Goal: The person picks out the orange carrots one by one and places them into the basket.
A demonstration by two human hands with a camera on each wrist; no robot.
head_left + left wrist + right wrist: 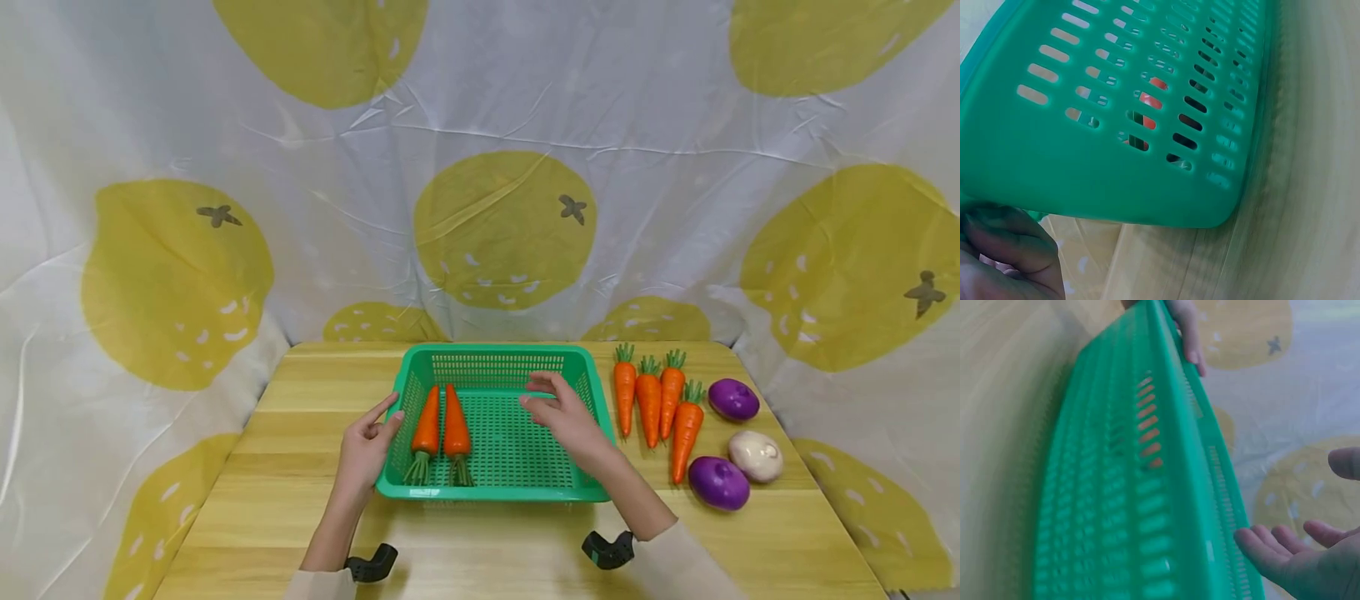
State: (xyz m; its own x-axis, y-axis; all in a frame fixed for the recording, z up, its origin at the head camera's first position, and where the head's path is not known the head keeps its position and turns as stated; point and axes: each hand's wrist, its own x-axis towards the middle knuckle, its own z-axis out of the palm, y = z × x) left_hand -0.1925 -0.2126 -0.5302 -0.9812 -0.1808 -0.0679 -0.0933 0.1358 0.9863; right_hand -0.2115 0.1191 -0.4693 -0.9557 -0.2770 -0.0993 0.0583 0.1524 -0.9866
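Note:
In the head view, a green plastic basket (495,493) with slotted walls stands at the middle of the wooden table. Two carrots (426,427) lie side by side in its left part, leafy ends toward me. My left hand (363,454) grips the basket's left rim, thumb on top; the left wrist view shows curled fingers (1016,244) at the rim's corner. Over the right part of the basket hovers my right hand (570,423), holding nothing. Its fingers are spread and loosely bent in the right wrist view, beside the rim (1192,487).
Right of the basket lie several carrots (649,407), green tops pointing away. Beyond them are two purple onions (733,399) and a round white vegetable (755,456). A lemon-print cloth (495,117) hangs behind the table (315,400).

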